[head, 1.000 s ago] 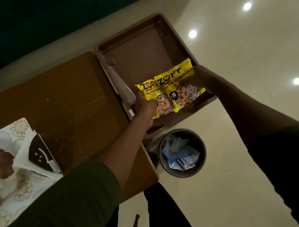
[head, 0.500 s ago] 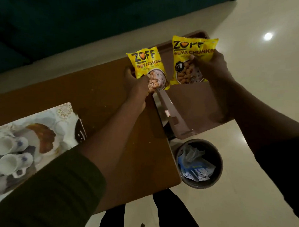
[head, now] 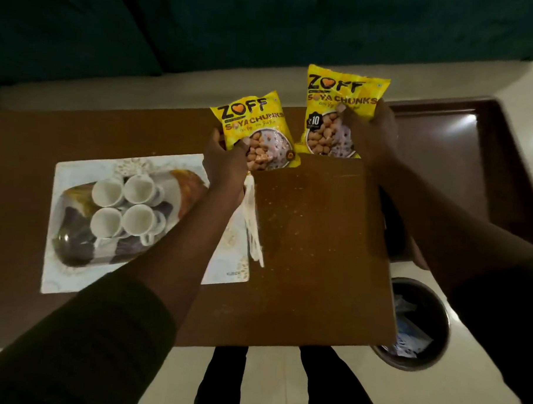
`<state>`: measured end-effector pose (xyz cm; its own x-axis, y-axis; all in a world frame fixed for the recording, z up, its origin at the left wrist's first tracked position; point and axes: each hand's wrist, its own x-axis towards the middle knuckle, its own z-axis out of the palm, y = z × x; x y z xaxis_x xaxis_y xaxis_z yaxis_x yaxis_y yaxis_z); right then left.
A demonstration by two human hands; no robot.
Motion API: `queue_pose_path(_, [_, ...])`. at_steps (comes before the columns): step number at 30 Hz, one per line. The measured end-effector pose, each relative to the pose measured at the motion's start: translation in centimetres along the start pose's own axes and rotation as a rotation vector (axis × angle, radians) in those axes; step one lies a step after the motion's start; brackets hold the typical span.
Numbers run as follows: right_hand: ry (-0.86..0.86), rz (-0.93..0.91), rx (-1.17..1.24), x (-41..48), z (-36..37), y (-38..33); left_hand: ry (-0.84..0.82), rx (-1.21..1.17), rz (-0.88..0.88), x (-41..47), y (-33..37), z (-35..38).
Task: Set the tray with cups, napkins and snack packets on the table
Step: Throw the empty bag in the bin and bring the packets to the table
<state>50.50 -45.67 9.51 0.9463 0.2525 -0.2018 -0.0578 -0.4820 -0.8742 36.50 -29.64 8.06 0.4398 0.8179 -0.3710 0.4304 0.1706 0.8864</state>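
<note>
My left hand (head: 225, 162) grips one yellow snack packet (head: 256, 125) over the far side of the brown table (head: 318, 250). My right hand (head: 370, 134) grips a second yellow snack packet (head: 340, 92) just right of it. A patterned white tray (head: 72, 272) lies on the table's left part and carries several white cups (head: 127, 208) on their sides. White napkins (head: 253, 228) stand along the tray's right edge, under my left wrist.
A dark brown bin-like tray (head: 502, 169) sits off the table's right end. A round waste bin (head: 418, 324) with papers stands on the pale floor at the right corner. A dark green sofa (head: 205, 25) runs behind the table.
Both hands lifted the two packets out of the brown tray on the right and carried them left over the table. The view swung left, and the cup tray is now fully in sight.
</note>
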Motion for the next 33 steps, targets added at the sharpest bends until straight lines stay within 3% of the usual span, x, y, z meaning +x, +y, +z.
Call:
queue_pose_path(7, [-0.088,-0.024,0.023,-3.5,11.6,-4.2,0.08,-0.016,0.064,5.1,-1.6,-13.3])
queue_pose_path(13, [-0.123,0.038,-0.017,-7.8,20.5,-5.3,0.216,-0.171,-0.052,9.6,-4.7,-23.8])
queue_pose_path(17, [-0.154,0.129,-0.091,-10.3,23.8,-4.4,0.266,-0.134,-0.184,11.8,-8.1,-29.3])
queue_pose_path(22, [-0.181,0.18,-0.315,-12.5,25.0,-2.1,0.293,-0.091,-0.19,12.4,-12.3,-34.3])
queue_pose_path(33, [-0.162,0.183,-0.269,-13.2,26.2,-0.9,0.178,0.0,-0.203,12.4,-16.8,-35.7])
